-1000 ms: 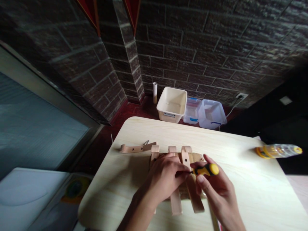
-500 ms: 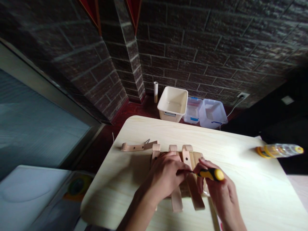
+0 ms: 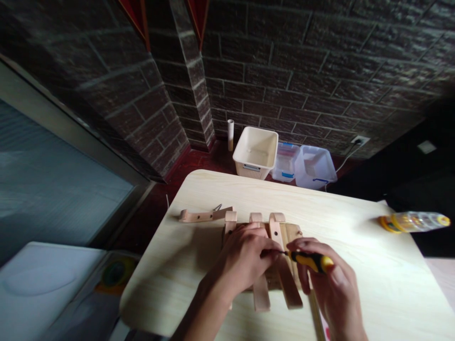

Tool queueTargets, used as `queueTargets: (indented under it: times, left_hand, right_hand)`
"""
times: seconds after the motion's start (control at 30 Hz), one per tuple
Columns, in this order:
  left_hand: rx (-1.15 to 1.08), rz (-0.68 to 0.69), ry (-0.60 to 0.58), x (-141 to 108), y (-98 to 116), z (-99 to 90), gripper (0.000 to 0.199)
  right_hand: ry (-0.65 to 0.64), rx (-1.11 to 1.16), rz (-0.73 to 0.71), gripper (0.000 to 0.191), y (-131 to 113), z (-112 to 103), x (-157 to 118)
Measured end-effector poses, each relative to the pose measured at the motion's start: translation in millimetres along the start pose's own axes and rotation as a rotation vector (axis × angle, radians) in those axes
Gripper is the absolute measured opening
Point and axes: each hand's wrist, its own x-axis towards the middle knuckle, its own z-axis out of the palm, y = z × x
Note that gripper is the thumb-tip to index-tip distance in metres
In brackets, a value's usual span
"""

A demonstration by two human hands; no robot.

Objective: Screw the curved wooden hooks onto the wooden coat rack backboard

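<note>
A yellow and black screwdriver point(image 3: 310, 260) lies in my right hand point(image 3: 336, 284), its fingers and thumb closed around the handle. Its tip points left at a tan, leather-like strap point(image 3: 289, 284) with a dark hole or fastener near its curled top. My left hand point(image 3: 245, 253) rests over the wooden board point(image 3: 293, 232) under the straps. Its thumb and index finger are pinched together by the screwdriver's tip; what lies between them is hidden. A second strap point(image 3: 262, 293) runs out below my left hand.
Another curled strap point(image 3: 199, 217) lies at the table's point(image 3: 341, 213) left, beside a small metal piece point(image 3: 218, 207). A clear bottle-shaped container with yellow ends point(image 3: 414, 221) lies at the right. Beyond the far edge stand a cream bin point(image 3: 254, 166) and clear plastic boxes point(image 3: 314, 166).
My right hand's fingers have shifted around the screwdriver's handle, and the hand has moved slightly right. The left hand and the straps stay in place.
</note>
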Motion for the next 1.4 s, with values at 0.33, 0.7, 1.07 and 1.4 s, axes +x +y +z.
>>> queueTargets:
  times: [0.33,0.7,1.07,1.4]
  left_hand:
    - [-0.016,0.030,0.014,1,-5,3.3,0.015]
    - [-0.015,0.030,-0.001,0,-2,0.5,0.013]
    - [-0.017,0.012,0.008,1,-1,-0.1,0.016]
    - [-0.023,0.003,0.012,1,0,-0.6,0.020]
  right_hand:
    - [-0.057,0.213,-0.075,0.032,-17,5,-9]
    - [0.006,0.133,-0.023,0.023,-41,15,-8]
    - [-0.093,0.187,-0.098,0.026,-33,9,-4]
    - [-0.041,0.150,-0.041,0.022,-41,10,-6]
